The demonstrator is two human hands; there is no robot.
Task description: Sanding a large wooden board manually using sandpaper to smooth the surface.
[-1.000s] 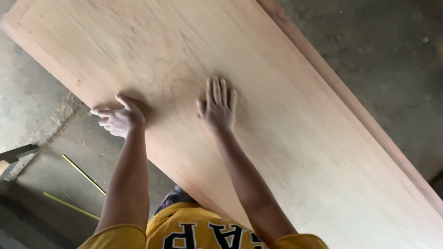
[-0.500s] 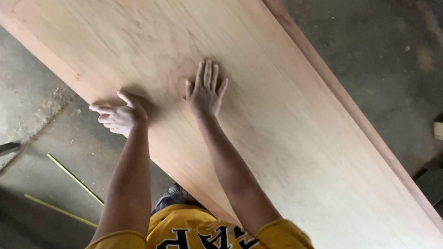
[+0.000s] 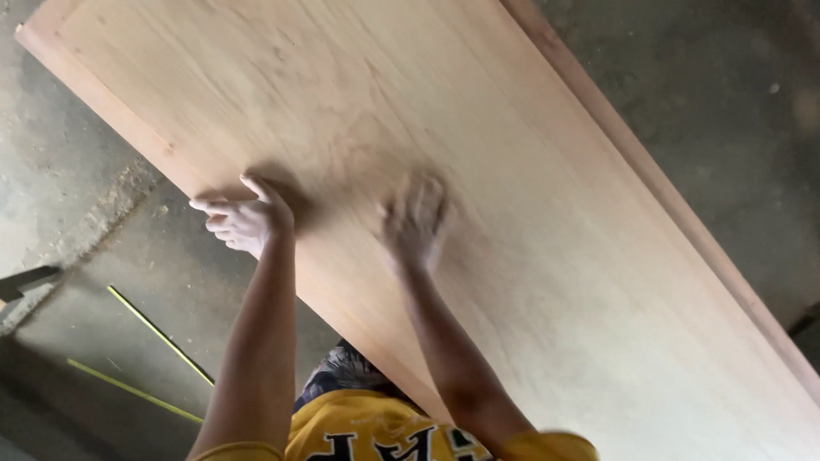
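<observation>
The wooden panel (image 3: 538,199) is large, pale and flat, with a raised border strip along its edges. It lies diagonally across the view above a concrete floor (image 3: 58,155).

Left hand (image 3: 243,217): fingers curled around the near long edge of the panel, thumb on the top face.

Right hand (image 3: 415,220): resting on the top face, blurred; the fingers appear flat and close together, holding nothing.

2 thin yellow-green rods (image 3: 156,335) lie on the floor below the left arm.

Hazards:
1. The palm on the face has no purchase. It may skid over the smooth wood.
2. Only 1 hand grips an edge. The long panel may tilt or twist.
3. Bare fingers on the edge risk splinters or pinching.
</observation>
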